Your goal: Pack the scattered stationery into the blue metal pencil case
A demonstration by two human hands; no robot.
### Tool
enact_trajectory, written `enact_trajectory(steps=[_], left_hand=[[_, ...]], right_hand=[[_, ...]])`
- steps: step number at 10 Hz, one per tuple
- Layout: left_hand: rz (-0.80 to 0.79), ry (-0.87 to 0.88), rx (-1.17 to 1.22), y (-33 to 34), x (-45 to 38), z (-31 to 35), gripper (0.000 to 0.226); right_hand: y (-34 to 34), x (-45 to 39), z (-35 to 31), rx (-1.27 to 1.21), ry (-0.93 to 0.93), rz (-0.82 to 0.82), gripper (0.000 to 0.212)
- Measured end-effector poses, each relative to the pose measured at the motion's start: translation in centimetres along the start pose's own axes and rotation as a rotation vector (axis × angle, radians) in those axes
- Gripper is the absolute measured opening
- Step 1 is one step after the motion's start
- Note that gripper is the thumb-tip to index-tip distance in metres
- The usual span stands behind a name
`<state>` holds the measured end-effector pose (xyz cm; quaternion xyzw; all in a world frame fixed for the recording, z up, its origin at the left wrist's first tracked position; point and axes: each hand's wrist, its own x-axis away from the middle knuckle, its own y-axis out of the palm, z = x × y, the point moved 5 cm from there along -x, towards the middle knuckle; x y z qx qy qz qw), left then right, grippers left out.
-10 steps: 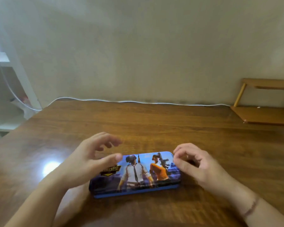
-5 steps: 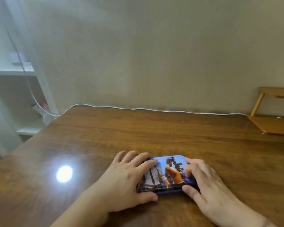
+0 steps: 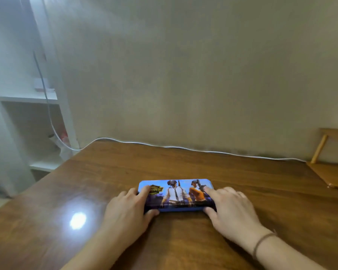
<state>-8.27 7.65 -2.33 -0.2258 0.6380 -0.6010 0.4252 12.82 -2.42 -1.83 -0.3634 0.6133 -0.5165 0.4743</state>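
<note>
On table [image 3: 183, 164] | left grip [image 3: 129, 205] and right grip [image 3: 228, 205] clasp closed pencil case [image 3: 176, 193] ends

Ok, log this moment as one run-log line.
pencil case: lid closed, flat on table | left hand: grips left end | right hand: grips right end | loose stationery: none visible

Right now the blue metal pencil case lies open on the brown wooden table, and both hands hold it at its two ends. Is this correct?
Not quite: the blue metal pencil case is closed, its printed lid down flat, as the head view shows. The rest holds: it lies on the brown wooden table, with the left hand at one end and the right hand at the other.
</note>
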Motion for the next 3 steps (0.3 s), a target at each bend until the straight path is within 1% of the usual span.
enact_trajectory(steps=[1, 2, 3], left_hand=[[-0.044, -0.047, 0.061, 1.5, -2.0, -1.1, 0.07], [-0.038, -0.159, 0.235, 0.8, -3.8, -2.3, 0.061], [0.06, -0.23, 0.326, 0.9, -5.6, -2.3, 0.055]], right_hand=[[0.6, -3.0, 0.5, -0.167, 0.109, -0.026, 0.05], [0.3, -5.5, 1.6, -0.312, 0.183, 0.068, 0.043], [0.5, -8.1, 1.3, -0.38, 0.24, 0.043, 0.043]])
